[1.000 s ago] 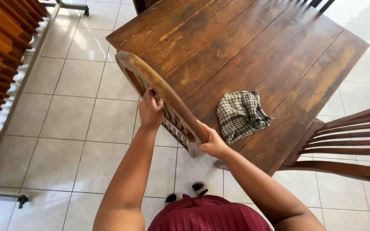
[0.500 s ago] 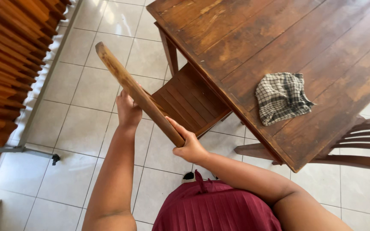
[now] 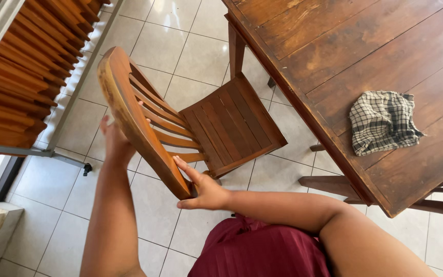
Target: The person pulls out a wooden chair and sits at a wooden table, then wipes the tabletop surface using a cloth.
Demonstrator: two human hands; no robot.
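Observation:
A wooden slatted chair stands on the tiled floor beside a dark wooden table. My left hand rests against the top rail of the chair's back, fingers partly hidden behind it. My right hand holds the lower end of the same rail, fingers stretched along the wood. A crumpled checked cloth lies on the table near its front edge, away from both hands.
A wooden slatted bench or rack on a grey metal frame stands at the left. Another wooden chair sits at the table's right corner. My dark red garment fills the bottom middle.
The chair has come out from under the table toward me and the left, so its seat now shows. Both hands stayed on the back rail. The view shifted left.

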